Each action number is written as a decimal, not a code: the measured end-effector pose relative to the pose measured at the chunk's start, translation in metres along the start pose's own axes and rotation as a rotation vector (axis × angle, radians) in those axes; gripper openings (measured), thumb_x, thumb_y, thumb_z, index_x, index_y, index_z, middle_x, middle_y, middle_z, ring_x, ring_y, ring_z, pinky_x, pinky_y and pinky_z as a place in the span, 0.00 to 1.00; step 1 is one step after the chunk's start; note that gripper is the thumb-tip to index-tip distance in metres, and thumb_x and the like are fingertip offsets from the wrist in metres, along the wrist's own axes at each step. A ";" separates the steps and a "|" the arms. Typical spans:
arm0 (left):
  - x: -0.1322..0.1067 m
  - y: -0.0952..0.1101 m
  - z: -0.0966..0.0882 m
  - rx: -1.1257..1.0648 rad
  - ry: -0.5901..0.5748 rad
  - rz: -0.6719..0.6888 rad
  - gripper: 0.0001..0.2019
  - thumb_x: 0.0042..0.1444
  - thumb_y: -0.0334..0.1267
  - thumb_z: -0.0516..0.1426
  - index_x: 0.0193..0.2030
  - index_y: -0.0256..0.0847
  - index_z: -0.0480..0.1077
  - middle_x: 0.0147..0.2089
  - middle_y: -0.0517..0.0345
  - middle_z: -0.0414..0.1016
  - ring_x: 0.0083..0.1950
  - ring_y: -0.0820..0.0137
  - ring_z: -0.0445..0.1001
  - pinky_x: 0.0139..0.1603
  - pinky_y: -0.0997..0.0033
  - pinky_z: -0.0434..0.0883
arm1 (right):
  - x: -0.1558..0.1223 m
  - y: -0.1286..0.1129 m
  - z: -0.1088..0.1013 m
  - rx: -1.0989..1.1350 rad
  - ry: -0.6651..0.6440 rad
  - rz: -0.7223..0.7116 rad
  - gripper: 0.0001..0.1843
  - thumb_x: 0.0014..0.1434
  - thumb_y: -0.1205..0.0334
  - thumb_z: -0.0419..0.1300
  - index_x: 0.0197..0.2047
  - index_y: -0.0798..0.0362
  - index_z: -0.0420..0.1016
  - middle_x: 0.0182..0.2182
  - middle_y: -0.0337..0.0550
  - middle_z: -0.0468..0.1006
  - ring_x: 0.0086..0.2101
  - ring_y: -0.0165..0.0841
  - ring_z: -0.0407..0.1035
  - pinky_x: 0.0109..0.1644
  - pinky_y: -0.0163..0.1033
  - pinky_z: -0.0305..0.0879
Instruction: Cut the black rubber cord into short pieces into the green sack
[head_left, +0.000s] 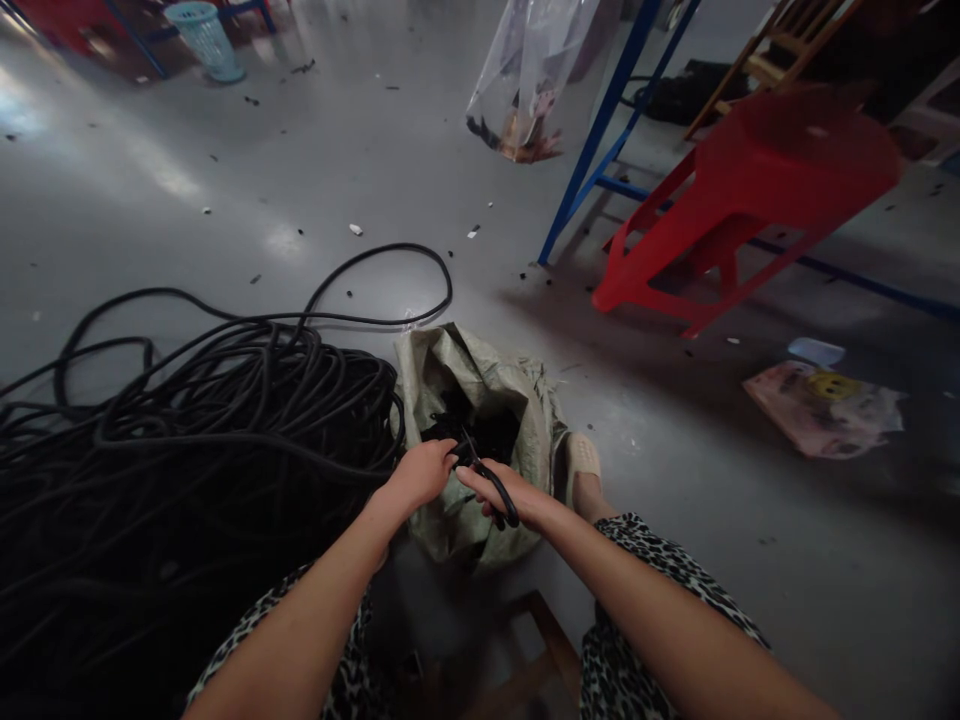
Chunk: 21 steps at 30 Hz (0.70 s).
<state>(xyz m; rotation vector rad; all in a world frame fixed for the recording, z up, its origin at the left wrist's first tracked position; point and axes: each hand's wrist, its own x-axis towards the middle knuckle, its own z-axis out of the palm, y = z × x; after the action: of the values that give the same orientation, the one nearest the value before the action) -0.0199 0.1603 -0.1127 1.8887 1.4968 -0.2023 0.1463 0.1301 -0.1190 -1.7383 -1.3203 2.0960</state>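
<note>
"How are the arms set?"

"Bare forearms (322,600) come in from the bottom edge and converge at the centre, just over the pale green woven-plastic sack (487,362). The left hand (426,468), back upward, points right."

"Is it gripping?"

"Its fingertips pinch a short black cord end (460,453). The right hand (493,488) curls around the black-handled metal scissors (505,498), thumb forward, blades slanting to the upper left beside that end. The 2 hands are close together."

"And the rest of the cord?"

"A tangled heap of thick black cord (262,400) fills the lower left, near the sack. Whether the pinched end joins it, I can't tell; the left hand covers that part."

"What else is hard to see?"

"The small black pieces (454,408) inside the sack merge in shadow. The scissor tips blur against them, and the right fingers are partly hidden beneath the handles. The heap runs off the left edge."
</note>
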 end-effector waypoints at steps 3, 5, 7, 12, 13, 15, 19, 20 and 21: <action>0.000 -0.001 0.001 -0.003 -0.007 0.028 0.16 0.61 0.35 0.48 0.51 0.40 0.71 0.49 0.49 0.77 0.50 0.64 0.74 0.50 0.68 0.67 | -0.003 -0.002 -0.001 0.036 -0.008 -0.015 0.26 0.56 0.41 0.58 0.43 0.57 0.66 0.30 0.39 0.68 0.24 0.24 0.64 0.22 0.27 0.62; 0.000 -0.002 0.001 -0.002 -0.009 0.036 0.15 0.61 0.35 0.48 0.51 0.40 0.71 0.49 0.49 0.77 0.50 0.64 0.74 0.50 0.69 0.67 | -0.004 -0.003 -0.001 0.027 -0.011 -0.014 0.26 0.55 0.40 0.59 0.43 0.57 0.66 0.31 0.39 0.68 0.25 0.24 0.63 0.22 0.28 0.62; 0.000 -0.003 0.001 0.000 -0.010 0.036 0.16 0.61 0.35 0.48 0.52 0.39 0.71 0.50 0.49 0.76 0.51 0.64 0.74 0.50 0.69 0.67 | -0.004 -0.003 -0.002 0.004 -0.013 -0.024 0.27 0.55 0.40 0.59 0.43 0.57 0.66 0.31 0.39 0.68 0.24 0.24 0.63 0.23 0.28 0.62; -0.001 -0.003 -0.001 0.019 -0.022 0.033 0.16 0.61 0.34 0.48 0.51 0.39 0.71 0.49 0.48 0.77 0.50 0.64 0.74 0.50 0.69 0.68 | -0.001 0.000 -0.001 -0.003 0.005 0.009 0.26 0.57 0.38 0.56 0.40 0.56 0.66 0.24 0.35 0.66 0.19 0.24 0.61 0.19 0.28 0.59; -0.001 -0.003 -0.001 0.026 -0.020 0.030 0.16 0.61 0.34 0.48 0.51 0.39 0.71 0.48 0.48 0.77 0.50 0.64 0.74 0.50 0.69 0.68 | 0.000 0.001 0.000 0.007 0.012 0.026 0.26 0.58 0.38 0.54 0.39 0.56 0.66 0.22 0.35 0.65 0.17 0.24 0.61 0.18 0.28 0.59; 0.000 -0.002 0.000 0.038 -0.009 0.016 0.17 0.61 0.34 0.48 0.54 0.38 0.70 0.49 0.47 0.76 0.51 0.64 0.74 0.52 0.69 0.67 | 0.002 0.004 0.002 0.027 0.023 0.045 0.25 0.60 0.38 0.52 0.37 0.55 0.65 0.20 0.34 0.65 0.15 0.25 0.61 0.16 0.29 0.58; 0.001 -0.002 0.001 0.034 0.009 0.002 0.19 0.62 0.35 0.48 0.57 0.36 0.68 0.53 0.45 0.75 0.53 0.63 0.73 0.54 0.68 0.67 | 0.003 0.005 0.003 0.027 0.047 0.023 0.24 0.60 0.39 0.51 0.33 0.55 0.65 0.18 0.34 0.64 0.13 0.25 0.61 0.15 0.29 0.57; 0.001 -0.002 0.000 0.029 0.011 0.002 0.19 0.62 0.35 0.48 0.57 0.36 0.68 0.53 0.45 0.75 0.54 0.63 0.73 0.54 0.68 0.67 | 0.002 0.004 0.003 0.021 0.051 0.016 0.24 0.60 0.39 0.52 0.33 0.55 0.64 0.18 0.34 0.64 0.13 0.25 0.61 0.14 0.29 0.56; 0.000 -0.002 -0.001 0.022 0.011 0.004 0.19 0.62 0.35 0.48 0.57 0.36 0.68 0.53 0.45 0.75 0.54 0.63 0.72 0.55 0.68 0.66 | 0.001 0.003 0.002 0.015 0.053 0.013 0.24 0.60 0.40 0.52 0.32 0.55 0.64 0.17 0.34 0.64 0.13 0.25 0.61 0.14 0.28 0.56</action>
<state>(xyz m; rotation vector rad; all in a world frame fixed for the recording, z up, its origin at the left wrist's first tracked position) -0.0217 0.1612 -0.1133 1.9132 1.5037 -0.2080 0.1450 0.1279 -0.1218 -1.7878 -1.2798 2.0461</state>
